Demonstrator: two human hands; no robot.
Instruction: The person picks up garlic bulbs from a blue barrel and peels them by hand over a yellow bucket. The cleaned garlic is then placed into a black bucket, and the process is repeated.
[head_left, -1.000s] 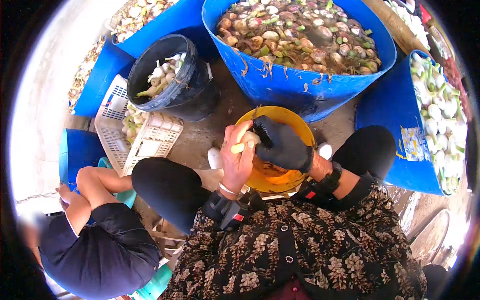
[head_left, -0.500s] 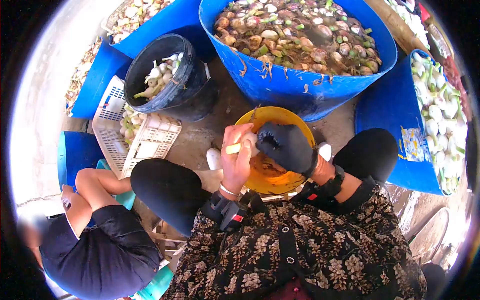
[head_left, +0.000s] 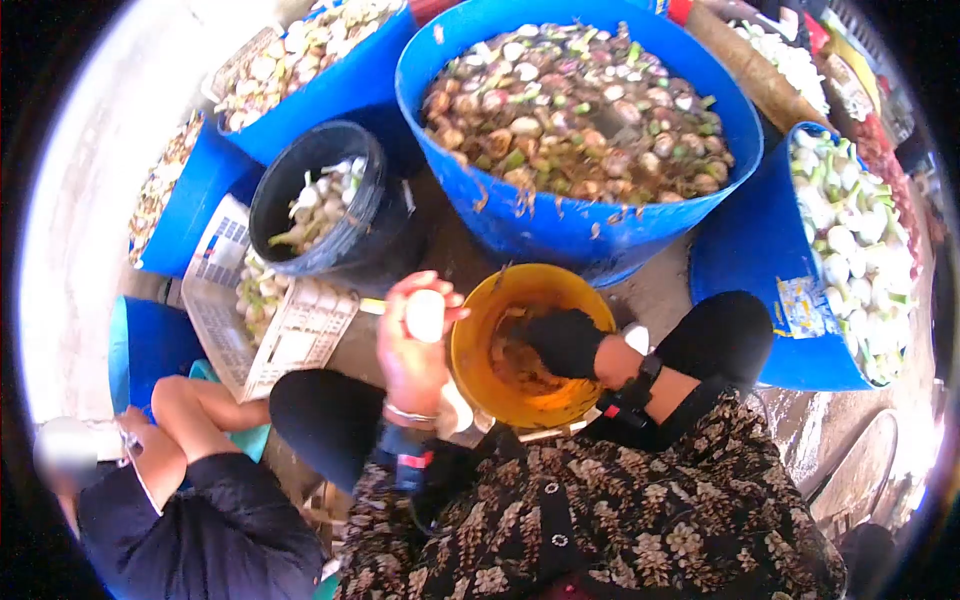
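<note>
Left hand (head_left: pixel 410 350) grips a peeled white bulb (head_left: pixel 425 315), held above the knee beside the yellow bowl (head_left: pixel 470 350). Gloved right hand (head_left: pixel 565 342) sits in the bowl among peelings; its grip cannot be told. Beyond, the blue tub (head_left: pixel 560 230) holds many unpeeled bulbs: much remains.
</note>
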